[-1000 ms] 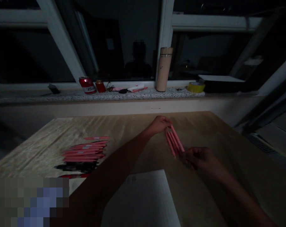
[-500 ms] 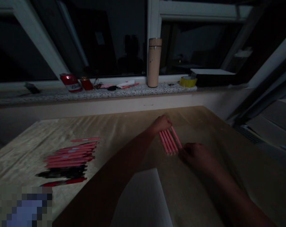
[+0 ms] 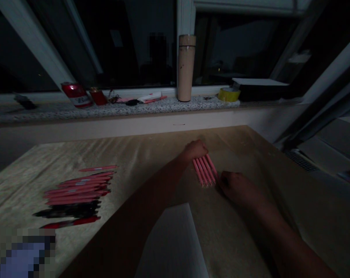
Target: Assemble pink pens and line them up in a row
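A: What lies closest?

B: A pale flat panel [image 3: 175, 241], between the forearms. Left of the left forearm, on the table [image 3: 134, 148], come a red pen [image 3: 83, 221], a few black pens [image 3: 72, 210], then a bunch of pink pens [image 3: 79, 188], and a lone pink pen [image 3: 98, 168] just beyond them.

A: And the right hand?

B: The right hand [image 3: 239, 189] is at the near right side of the row of pink pens [image 3: 204, 172]. Its fingers are curled in, the tips at or just beside the near end of the rightmost pen. It's too dark to tell whether they pinch it.

A: Where exactly is that row?

B: Toward the table's far right corner, pens side by side and slanting, well apart from the bunch over by the left edge.

A: What about the left hand?

B: The left hand [image 3: 196, 150] covers the row's far ends, fingers folded over them. The tips are hidden, so I can't tell how firmly they press.

A: Past the table's far edge?

B: A speckled windowsill [image 3: 160, 110] with, from left to right, a red can [image 3: 76, 94], an upright flask [image 3: 186, 69] and a roll of yellow tape [image 3: 229, 95].
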`<state>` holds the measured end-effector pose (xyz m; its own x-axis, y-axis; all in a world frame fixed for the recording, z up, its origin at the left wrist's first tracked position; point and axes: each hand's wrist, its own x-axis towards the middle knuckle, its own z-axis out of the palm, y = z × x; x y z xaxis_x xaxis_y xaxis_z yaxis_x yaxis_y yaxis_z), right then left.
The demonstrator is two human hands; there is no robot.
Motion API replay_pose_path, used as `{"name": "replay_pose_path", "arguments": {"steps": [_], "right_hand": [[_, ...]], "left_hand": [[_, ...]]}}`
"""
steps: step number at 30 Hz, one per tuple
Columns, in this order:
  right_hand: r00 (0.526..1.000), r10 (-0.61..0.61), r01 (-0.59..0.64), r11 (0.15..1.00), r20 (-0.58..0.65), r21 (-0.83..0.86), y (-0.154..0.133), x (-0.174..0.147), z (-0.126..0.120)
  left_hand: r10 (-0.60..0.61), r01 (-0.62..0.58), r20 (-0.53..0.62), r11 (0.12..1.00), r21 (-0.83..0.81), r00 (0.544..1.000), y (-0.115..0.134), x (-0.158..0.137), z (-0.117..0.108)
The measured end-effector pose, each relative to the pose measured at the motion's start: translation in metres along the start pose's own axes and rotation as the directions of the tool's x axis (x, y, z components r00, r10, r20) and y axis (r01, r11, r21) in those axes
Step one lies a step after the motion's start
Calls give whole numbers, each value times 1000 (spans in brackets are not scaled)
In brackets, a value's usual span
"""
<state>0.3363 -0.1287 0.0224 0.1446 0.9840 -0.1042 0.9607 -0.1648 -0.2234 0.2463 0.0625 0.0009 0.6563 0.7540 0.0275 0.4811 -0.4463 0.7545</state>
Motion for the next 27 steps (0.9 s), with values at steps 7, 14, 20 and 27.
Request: {"name": "replay_pose_path", "arguments": {"steps": [7,14,20,27], "right_hand": [[1000,-25,25,999,4,-44,-2,1,-1],[999,-31,31,999,7,-18,2,0,-1],[999,-17,22,994,-50,106,10,1,-9],[998,22,-6,972,-66,234,12,10,-1]], "left_hand": [[27,-27,4,980,196,1000,0,-2,1],[165,-152,-41,963,221,985,2,-18,-13],[339,-302,-99,913,274,936,6,-77,-32],[428,-396,-26,856,334,903,-2,-138,-21]]}}
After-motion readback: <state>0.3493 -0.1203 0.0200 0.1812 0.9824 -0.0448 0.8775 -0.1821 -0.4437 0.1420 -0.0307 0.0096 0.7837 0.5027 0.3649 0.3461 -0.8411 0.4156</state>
